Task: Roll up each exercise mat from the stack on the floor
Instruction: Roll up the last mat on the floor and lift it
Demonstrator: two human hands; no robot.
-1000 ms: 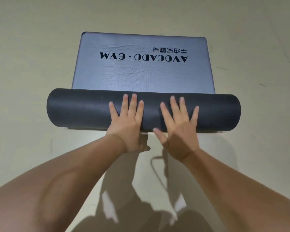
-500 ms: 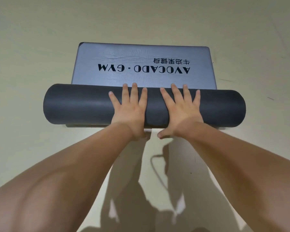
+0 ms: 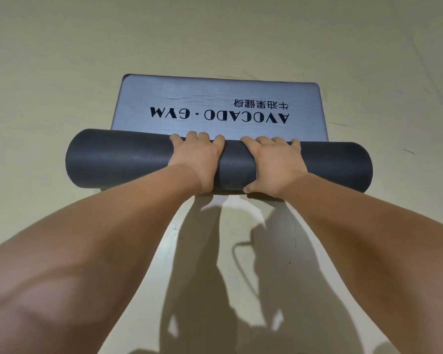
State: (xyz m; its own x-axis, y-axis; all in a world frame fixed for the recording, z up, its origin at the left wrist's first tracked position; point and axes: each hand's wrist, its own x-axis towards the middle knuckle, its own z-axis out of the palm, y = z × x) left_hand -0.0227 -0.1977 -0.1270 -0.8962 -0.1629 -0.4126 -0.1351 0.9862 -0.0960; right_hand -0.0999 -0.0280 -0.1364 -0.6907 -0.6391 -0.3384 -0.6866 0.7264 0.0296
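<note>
One exercise mat (image 3: 215, 98) on the floor (image 3: 62, 60) — near portion wound into one dark roll (image 3: 118, 159), far portion flat, grey face up. Two hands: left hand (image 3: 197, 157) and right hand (image 3: 274, 162) side by side at mid-roll, fingers (image 3: 191, 136) curled over its far edge, gripping it. Print, upside down to the camera: "AVOCADO · GYM" — beyond it one line of Chinese characters, 牛油果健身.

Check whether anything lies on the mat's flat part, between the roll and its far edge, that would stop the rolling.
Nothing visible does. The left hand and right hand grip the exercise mat's roll directly, and the flat grey stretch ahead of it bears only printed lettering up to its far edge.
</note>
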